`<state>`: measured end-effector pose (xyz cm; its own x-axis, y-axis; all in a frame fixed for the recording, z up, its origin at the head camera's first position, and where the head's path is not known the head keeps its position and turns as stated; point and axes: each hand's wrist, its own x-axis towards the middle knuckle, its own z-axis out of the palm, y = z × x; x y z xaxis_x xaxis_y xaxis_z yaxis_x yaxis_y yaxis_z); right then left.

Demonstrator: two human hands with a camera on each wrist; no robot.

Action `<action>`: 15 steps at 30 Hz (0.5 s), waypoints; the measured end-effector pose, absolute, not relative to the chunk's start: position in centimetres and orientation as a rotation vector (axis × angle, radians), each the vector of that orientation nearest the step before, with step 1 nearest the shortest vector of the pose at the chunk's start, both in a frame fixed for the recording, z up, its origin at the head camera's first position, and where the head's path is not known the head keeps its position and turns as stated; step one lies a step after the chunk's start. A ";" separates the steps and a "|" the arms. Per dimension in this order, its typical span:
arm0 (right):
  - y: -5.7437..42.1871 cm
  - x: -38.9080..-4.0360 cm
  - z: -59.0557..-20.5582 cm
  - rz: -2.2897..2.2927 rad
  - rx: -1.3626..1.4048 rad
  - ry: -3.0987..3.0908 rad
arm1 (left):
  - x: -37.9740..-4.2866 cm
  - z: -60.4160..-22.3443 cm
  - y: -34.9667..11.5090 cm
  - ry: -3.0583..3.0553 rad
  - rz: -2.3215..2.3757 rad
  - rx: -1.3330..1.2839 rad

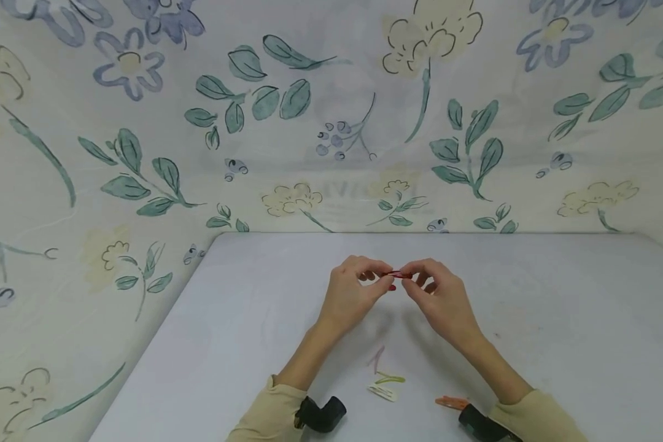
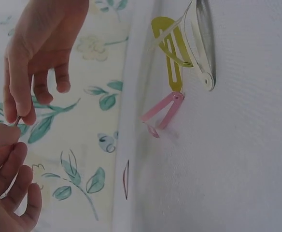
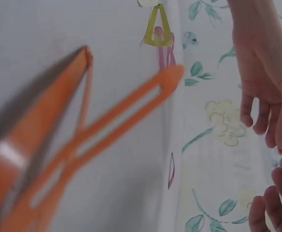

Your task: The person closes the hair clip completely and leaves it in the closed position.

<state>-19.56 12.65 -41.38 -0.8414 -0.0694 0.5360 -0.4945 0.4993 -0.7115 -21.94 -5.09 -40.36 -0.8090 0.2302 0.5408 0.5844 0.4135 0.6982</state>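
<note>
Above the white table, both hands hold a small dark red snap hair clip level between them. My left hand pinches one end with thumb and index finger. The other end is pinched by my right hand. Fingers cover much of the clip in both wrist views. A second red hair clip lies by the table's far edge, mostly hidden behind the left fingers in the head view. Nearer me are a pink hair clip, a yellow-green one and a white one. An orange clip lies near the right sleeve.
The white table ends at a straight far edge, with a flower-printed cloth rising behind it. Black wrist cameras sit at both cuffs, the left camera low over the table and the right camera beside the orange clip.
</note>
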 end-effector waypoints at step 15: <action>13.6 -21.7 -39.7 1.057 0.630 -2.441 | -23.2 -38.6 -5.9 -2.492 -1.283 -0.691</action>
<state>-21.71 13.62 -39.65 -0.8158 -0.2414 0.5256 -0.5485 0.6111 -0.5706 -23.22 -5.87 -38.62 -0.8550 0.2945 0.4268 0.5185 0.4989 0.6945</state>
